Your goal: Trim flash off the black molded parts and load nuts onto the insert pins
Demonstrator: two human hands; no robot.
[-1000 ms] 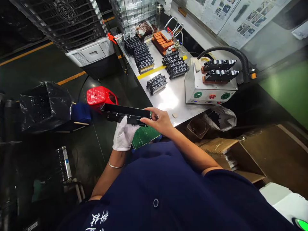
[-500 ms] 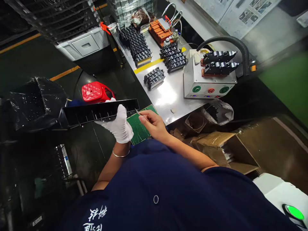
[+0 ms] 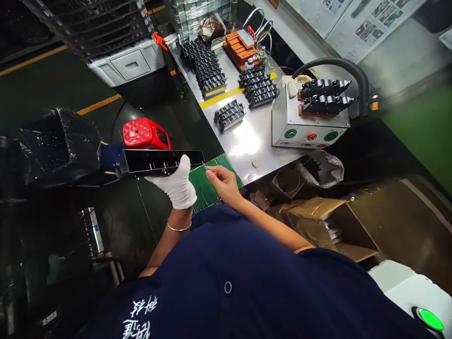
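My left hand (image 3: 178, 184), in a white glove, is closed around a long black plastic trough-like part (image 3: 141, 162), its thumb over the near side. The part lies nearly level, with small upright pins or ribs along its inside. My bare right hand (image 3: 225, 182) pinches a thin pointed metal blade (image 3: 205, 165), its tip at the right end of the black part. Most of the blade is hidden in the fingers. Below both hands lies a scratched green cutting mat (image 3: 206, 190) at the table's corner.
On the steel table (image 3: 243, 141) stand rows of black ribbed parts (image 3: 203, 66), an orange fixture (image 3: 240, 49) and a white button box (image 3: 310, 125) carrying black parts. A red stool (image 3: 141, 133) and a black bag-lined bin (image 3: 60, 146) are left; cardboard boxes (image 3: 318, 212) stand right.
The black part has swung more level and its left end has moved right. My right hand with the blade has shifted slightly right and down. The whole view has shifted a little.
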